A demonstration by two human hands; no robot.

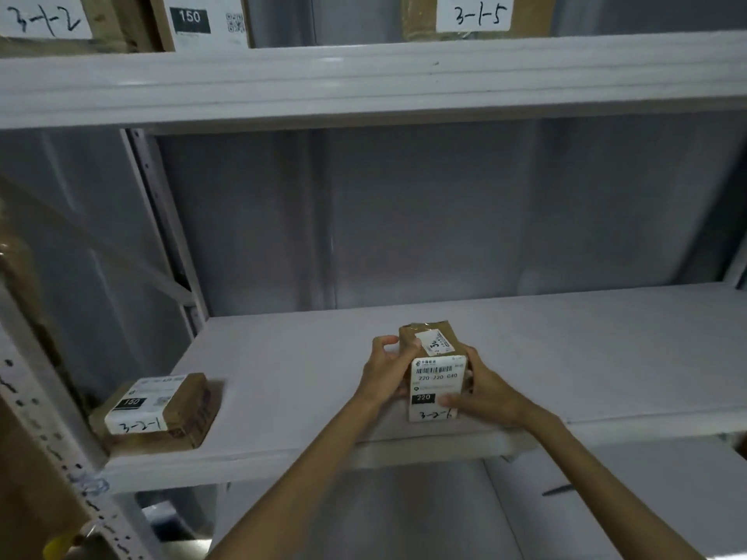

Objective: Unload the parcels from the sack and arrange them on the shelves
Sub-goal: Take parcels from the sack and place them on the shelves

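Small brown parcel [434,371] upright near front edge of middle shelf [586,357]. Left hand [386,367] and right hand [483,388] both closed in a grip on its sides. White label reads 3-2-. Second parcel [157,410], marked 3-2-1, lies at shelf's left end.

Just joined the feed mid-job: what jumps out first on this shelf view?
Both hands, left hand and right hand, clasp a small brown parcel standing at the front edge of the middle shelf, its white label facing the camera. At the shelf's left end lies a flatter parcel hand-marked 3-2-1. Above, on the upper shelf, more boxes carry handwritten codes, one box reading 3-1-5.
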